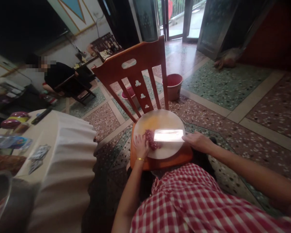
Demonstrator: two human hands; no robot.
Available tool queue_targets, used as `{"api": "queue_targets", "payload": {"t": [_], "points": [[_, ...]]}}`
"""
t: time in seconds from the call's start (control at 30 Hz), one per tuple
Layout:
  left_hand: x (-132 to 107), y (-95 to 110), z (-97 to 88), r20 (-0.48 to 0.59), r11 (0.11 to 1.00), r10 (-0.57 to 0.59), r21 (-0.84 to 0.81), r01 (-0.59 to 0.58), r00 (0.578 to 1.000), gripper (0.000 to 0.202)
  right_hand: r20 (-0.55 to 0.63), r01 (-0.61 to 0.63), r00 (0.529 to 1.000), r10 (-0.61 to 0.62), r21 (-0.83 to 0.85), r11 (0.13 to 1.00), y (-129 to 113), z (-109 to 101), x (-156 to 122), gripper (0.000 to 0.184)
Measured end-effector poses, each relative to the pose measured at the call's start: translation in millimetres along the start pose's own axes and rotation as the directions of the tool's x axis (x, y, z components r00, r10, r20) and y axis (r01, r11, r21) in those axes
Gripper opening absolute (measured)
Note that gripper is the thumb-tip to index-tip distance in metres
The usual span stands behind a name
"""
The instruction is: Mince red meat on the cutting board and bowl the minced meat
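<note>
A round pale cutting board (168, 118) lies on the seat of a wooden chair (145, 165) in front of me. On it sits a small heap of chopped red meat (150, 137). My right hand (196, 141) is closed around the handle of a cleaver (169, 135), whose broad blade shines with glare and reaches the right side of the meat. At the meat's left edge rests my left hand (141, 145), fingers spread and touching the heap or the board beside it. The cleaver's handle is mostly hidden in my grip.
To the left stands a table with a white cloth (68, 145), bearing packets (38, 157) and a metal pot (5, 191) at its near edge. Buckets (174, 85) stand behind the chair back. Farther left a person (60, 76) sits on a chair. Glass doors open outside.
</note>
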State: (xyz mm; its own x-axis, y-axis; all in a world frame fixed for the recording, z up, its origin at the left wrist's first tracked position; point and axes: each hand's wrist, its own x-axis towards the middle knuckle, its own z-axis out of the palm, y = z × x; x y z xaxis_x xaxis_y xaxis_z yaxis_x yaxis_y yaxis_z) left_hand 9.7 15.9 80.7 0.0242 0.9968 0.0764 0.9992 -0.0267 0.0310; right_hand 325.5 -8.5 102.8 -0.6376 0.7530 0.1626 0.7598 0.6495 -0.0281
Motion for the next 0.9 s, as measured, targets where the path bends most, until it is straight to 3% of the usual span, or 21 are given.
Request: {"api": "queue_targets", "payload": {"t": [0.07, 0.17, 0.27, 0.4, 0.57, 0.73, 0.83, 0.9], "points": [[6.3, 8.3, -16.1, -0.068, 0.999, 0.029, -0.016, -0.03, 0.997, 0.044, 0.005, 0.101, 0.995, -0.101, -0.035, 0.994, -1.7, -3.1, 8.7, 0.015], [7.5, 33.6, -30.6, -0.084, 0.974, 0.216, -0.05, -0.22, 0.973, 0.043, 0.024, 0.217, 0.976, -0.216, -0.076, 0.973, -9.3, -5.0, 24.1, 0.018], [0.7, 59.3, -31.1, -0.06, 0.921, 0.381, -0.066, -0.385, 0.922, 0.045, 0.053, 0.287, 0.958, -0.283, -0.096, 0.953, -20.3, -2.6, 38.2, 0.02], [-4.7, 72.8, -21.7, -0.049, 0.902, 0.425, -0.057, -0.428, 0.904, 0.048, 0.065, 0.344, 0.938, -0.34, -0.092, 0.934, -30.1, 0.7, 49.6, 0.021], [-2.4, 58.5, -6.8, -0.039, 0.928, 0.369, -0.043, -0.371, 0.929, 0.051, 0.078, 0.354, 0.934, -0.347, -0.099, 0.93, -29.8, -3.8, 50.7, 0.016], [0.3, 22.3, 11.7, 0.025, 0.969, 0.245, -0.04, -0.244, 0.969, 0.052, 0.096, 0.293, 0.954, -0.284, -0.095, 0.951, -16.2, -9.4, 37.8, 0.02], [4.7, 1.1, 20.3, 0.099, 0.99, 0.137, -0.031, -0.134, 0.986, 0.047, 0.081, 0.221, 0.972, -0.219, -0.013, 0.975, -3.5, -7.1, 20.9, 0.022], [8.2, -5.6, 25.0, 0.117, 0.997, 0.075, -0.027, -0.073, 0.99, 0.046, 0.041, 0.106, 0.993, -0.111, 0.11, 0.988, 1.8, -2.7, 8.0, 0.021]]}}
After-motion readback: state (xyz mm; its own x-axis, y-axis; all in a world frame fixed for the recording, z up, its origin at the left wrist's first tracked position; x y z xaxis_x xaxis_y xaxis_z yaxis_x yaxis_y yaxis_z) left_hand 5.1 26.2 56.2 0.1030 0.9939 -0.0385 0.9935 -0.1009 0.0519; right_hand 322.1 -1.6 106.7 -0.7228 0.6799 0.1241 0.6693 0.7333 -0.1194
